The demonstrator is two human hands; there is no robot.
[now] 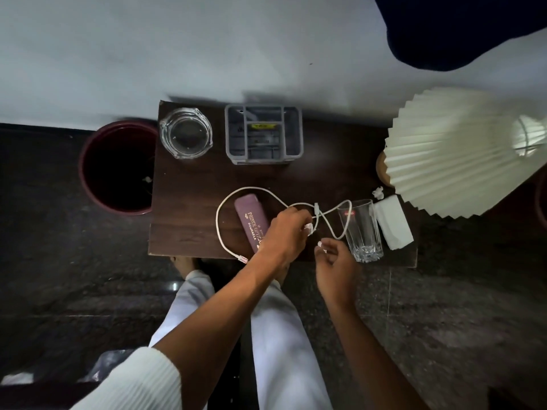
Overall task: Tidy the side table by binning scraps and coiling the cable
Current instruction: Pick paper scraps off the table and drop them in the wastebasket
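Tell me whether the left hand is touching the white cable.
Touching. The head view shows the left hand closed around the white cable near its middle crossing, with cable emerging from the fingertips. The right hand hovers open beside it.

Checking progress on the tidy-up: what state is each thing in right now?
Cable: uncoiled, sprawled in loops.
Left hand: pinching the cable.
Right hand: open beside it.
Drinking glass: upright, empty.
Ashtray: empty.
Tissue: on the table.
Bin: open.

White cable (228,202), maroon gold-lettered case (251,220), dark wood-grain table (189,208), white pleated lampshade (450,149), dark red bin (88,149).
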